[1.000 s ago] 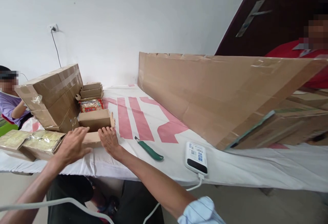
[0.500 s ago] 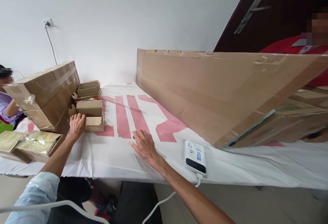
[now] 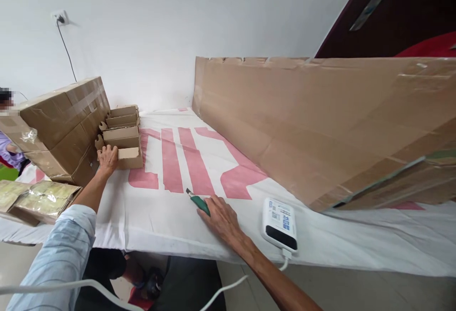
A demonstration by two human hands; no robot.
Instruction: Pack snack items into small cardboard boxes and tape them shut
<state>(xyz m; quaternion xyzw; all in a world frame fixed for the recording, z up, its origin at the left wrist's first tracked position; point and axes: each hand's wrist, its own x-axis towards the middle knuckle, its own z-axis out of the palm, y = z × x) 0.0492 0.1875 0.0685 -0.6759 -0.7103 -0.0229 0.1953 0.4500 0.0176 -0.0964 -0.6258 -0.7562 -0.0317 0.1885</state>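
My left hand point(image 3: 107, 158) rests with its fingers curled against the near end of a small brown carton point(image 3: 130, 157), the front one in a row of small open cartons point(image 3: 121, 122). My right hand point(image 3: 221, 217) lies over the handle of a green utility knife point(image 3: 196, 200) on the white cloth, fingers closing round it; the blade end pokes out toward the left. A white power bank point(image 3: 280, 217) with a cable lies just right of that hand.
A large taped cardboard box point(image 3: 64, 121) stands at the left, with foil-wrapped packs point(image 3: 39, 199) in front of it. A long flattened cardboard sheet point(image 3: 313, 121) leans across the right side. A person in purple sits at far left. The table cloth point(image 3: 178, 168) bears pink marks.
My left hand pushed the small carton away toward the row and stays on it. My right hand left the carton, swung right and came down on the green knife.
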